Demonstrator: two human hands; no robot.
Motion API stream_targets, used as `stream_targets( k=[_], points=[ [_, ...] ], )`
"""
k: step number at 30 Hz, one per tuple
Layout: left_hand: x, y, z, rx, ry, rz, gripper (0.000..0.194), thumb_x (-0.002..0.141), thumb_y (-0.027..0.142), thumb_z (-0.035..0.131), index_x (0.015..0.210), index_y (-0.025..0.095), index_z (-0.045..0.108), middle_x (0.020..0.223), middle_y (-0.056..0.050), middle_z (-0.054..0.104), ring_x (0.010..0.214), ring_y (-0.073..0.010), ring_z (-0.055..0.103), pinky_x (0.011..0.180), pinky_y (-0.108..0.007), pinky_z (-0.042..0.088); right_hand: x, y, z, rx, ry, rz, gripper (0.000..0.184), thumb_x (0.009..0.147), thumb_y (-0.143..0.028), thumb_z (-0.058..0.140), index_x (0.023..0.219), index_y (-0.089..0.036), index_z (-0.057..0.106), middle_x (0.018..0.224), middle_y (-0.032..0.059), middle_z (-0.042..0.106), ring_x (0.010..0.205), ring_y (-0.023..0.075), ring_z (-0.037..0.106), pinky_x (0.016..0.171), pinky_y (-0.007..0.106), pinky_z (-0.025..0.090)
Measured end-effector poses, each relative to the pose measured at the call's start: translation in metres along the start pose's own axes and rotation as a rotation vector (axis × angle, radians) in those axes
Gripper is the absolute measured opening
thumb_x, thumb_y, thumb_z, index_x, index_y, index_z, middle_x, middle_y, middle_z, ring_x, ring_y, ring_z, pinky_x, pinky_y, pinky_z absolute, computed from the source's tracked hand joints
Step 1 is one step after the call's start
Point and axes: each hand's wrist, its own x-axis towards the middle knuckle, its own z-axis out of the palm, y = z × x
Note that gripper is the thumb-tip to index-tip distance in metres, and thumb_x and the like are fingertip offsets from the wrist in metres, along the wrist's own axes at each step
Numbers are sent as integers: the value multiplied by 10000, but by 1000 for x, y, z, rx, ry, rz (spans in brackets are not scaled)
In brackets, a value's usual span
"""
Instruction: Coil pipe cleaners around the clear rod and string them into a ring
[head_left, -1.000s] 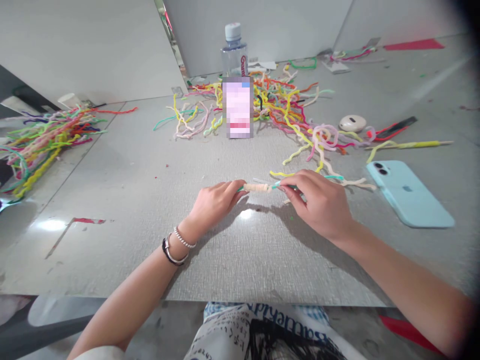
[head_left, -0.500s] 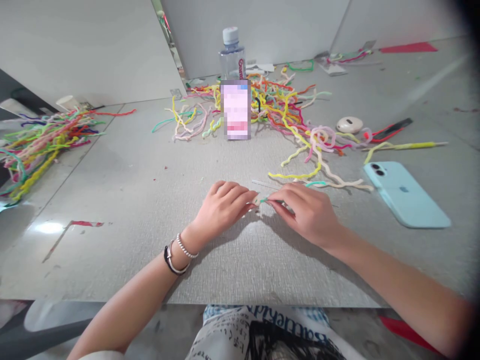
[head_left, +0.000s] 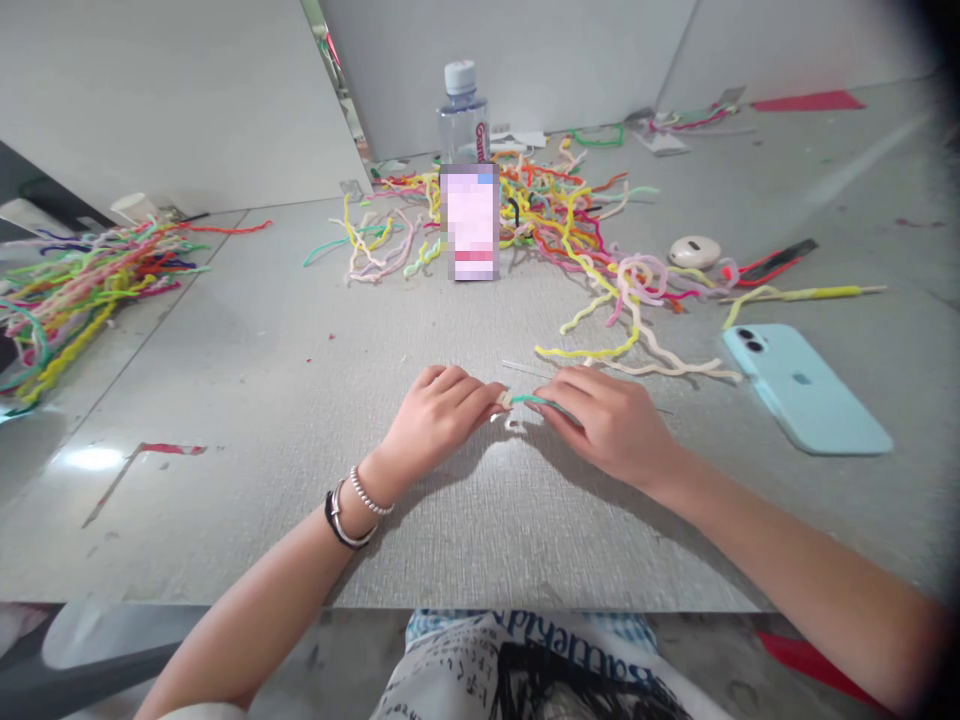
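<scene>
Over the near middle of the table, my left hand [head_left: 442, 415] pinches a small cream-coloured curled piece [head_left: 505, 399] between thumb and fingers. A green pipe cleaner [head_left: 523, 400] runs from that piece to my right hand [head_left: 611, 420], whose thumb and fingertips are closed on it. The rest of the green length is hidden behind the right hand. Just below the fingertips a small white loop [head_left: 514, 426] shows, too small to make out. A thin clear or metal stick [head_left: 525, 368] lies just beyond my hands.
Tangled pipe cleaners [head_left: 555, 230] lie behind a propped screen [head_left: 472, 220] and a bottle [head_left: 461, 120]. Another bundle [head_left: 105, 290] is at the left. To the right are a light-blue phone [head_left: 814, 390], a white oval case [head_left: 694, 252] and a yellow-wrapped stick [head_left: 825, 293].
My fingertips have moved slightly apart, and more of the green pipe cleaner shows between them. Its green part beyond my right hand is out of sight now.
</scene>
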Motion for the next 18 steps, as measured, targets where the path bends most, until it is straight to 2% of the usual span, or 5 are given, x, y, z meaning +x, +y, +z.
stream_targets(
  k=[6, 18],
  points=[
    [0, 1, 2, -1, -4, 35, 284, 1026, 332, 392, 1016, 166, 622, 779, -30, 670, 762, -168, 585, 702, -303, 396, -1, 0, -2, -18, -26, -32, 315, 1000, -272, 419, 832, -154, 657, 772, 61, 650, 716, 188, 616, 595, 276, 405],
    [-1, 8, 1, 14, -44, 98, 234, 1023, 299, 412, 1052, 171, 606, 789, -24, 675, 776, -170, 584, 693, -309, 393, -2, -4, 3, -3, -118, -113, 353, 1017, -288, 393, 796, -161, 637, 695, 31, 592, 667, 164, 562, 578, 275, 349]
  ],
)
